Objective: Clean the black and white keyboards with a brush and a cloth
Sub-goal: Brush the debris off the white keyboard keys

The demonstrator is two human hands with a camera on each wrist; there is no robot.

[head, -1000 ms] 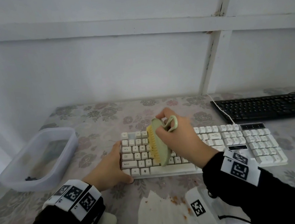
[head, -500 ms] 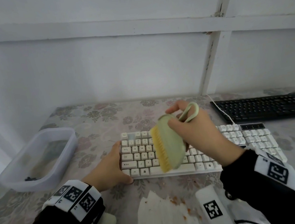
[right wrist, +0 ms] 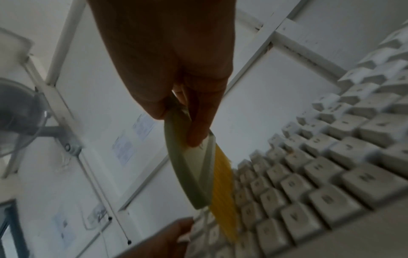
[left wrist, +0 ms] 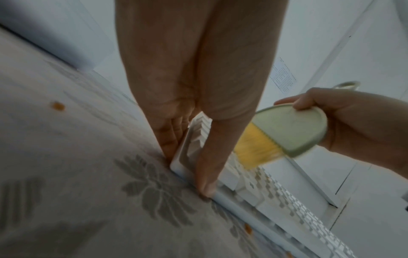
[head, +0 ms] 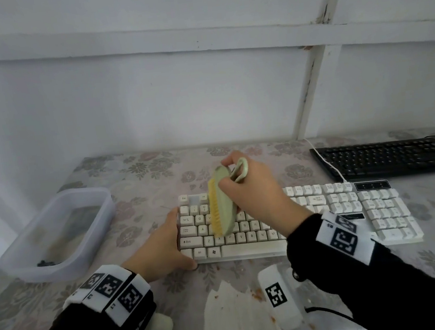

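Only your head view shows the black keyboard (head: 389, 157). Your right hand (head: 255, 193) clamps the brush (head: 223, 210) over the white keyboard (head: 298, 220); your left hand (head: 160, 247), fingers straight, braces its corner.

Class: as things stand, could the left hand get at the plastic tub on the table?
Probably yes. The left hand only braces the white keyboard, holding nothing, and the plastic tub sits to its left with bare tablecloth between them.

black keyboard (head: 394, 157): right end running off the head view's edge
white keyboard (head: 325, 215): middle keys lying hidden behind the right hand (head: 254, 190)
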